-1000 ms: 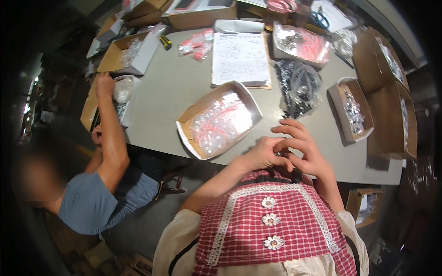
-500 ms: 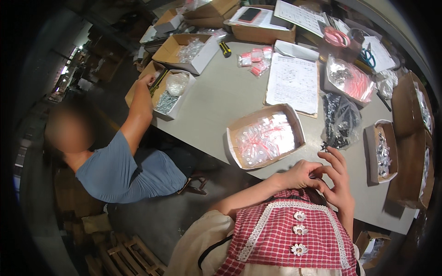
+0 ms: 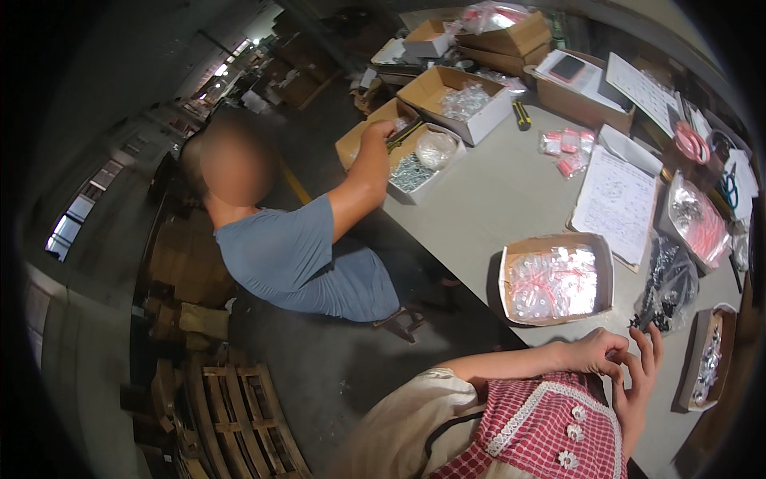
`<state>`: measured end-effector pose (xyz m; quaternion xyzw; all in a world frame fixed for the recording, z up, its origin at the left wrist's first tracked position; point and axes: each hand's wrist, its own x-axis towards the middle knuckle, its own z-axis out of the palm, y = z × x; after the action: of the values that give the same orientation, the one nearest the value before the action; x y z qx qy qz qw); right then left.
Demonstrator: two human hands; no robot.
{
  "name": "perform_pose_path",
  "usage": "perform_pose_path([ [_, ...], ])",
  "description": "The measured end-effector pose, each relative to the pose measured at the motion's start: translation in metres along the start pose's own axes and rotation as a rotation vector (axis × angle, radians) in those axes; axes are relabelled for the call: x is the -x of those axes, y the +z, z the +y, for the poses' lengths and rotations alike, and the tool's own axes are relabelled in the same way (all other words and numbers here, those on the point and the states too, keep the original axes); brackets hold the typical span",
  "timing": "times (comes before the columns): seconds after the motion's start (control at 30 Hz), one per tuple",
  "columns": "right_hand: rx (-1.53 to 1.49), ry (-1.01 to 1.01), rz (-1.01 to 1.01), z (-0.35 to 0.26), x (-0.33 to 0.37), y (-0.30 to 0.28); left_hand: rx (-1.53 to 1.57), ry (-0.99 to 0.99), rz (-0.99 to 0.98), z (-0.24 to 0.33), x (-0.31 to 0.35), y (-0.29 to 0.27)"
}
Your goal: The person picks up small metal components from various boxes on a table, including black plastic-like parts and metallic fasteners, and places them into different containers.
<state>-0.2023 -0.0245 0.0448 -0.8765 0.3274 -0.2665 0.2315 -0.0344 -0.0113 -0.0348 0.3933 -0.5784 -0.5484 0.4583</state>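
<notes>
My left hand (image 3: 597,351) is closed, its fingers curled in against my right hand at the table's near edge. My right hand (image 3: 638,377) pinches with thumb and forefinger while its other fingers stand raised. Whatever lies between the fingertips is too small or hidden to make out. Just beyond my hands is a shallow carton (image 3: 504,281) with small clear bags of washers and red pieces. A clear plastic bag (image 3: 669,275) of black parts lies close to my right fingertips, with some black pieces at its mouth.
At the left, a co-worker (image 3: 307,247) reaches into a carton beside a box of screws (image 3: 411,174). A written sheet (image 3: 614,195), small red-and-clear bags (image 3: 568,144) and a yellow-black cutter (image 3: 521,116) lie on the table. A narrow box of metal parts (image 3: 708,359) stands right. Wooden pallets (image 3: 243,415) lie on the floor.
The view has swung to the left, so the table and my hands sit farther right in it. My hands keep nearly the same pinched pose; the co-worker's arm stays at the carton.
</notes>
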Motion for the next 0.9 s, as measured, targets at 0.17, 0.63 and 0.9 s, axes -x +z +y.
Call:
perform_pose_path([
  [0.17, 0.002, -0.061, 0.006, 0.005, 0.001, 0.006, -0.108, 0.027, -0.023, 0.006, 0.004, -0.004],
  [0.63, -0.292, 0.279, 0.227, 0.033, 0.029, 0.023, -0.102, 0.209, 0.235, 0.016, -0.001, -0.003],
  [0.9, -0.457, 0.331, 0.118, 0.017, 0.015, 0.019, -0.338, 0.285, 0.238, 0.011, -0.003, -0.002],
])
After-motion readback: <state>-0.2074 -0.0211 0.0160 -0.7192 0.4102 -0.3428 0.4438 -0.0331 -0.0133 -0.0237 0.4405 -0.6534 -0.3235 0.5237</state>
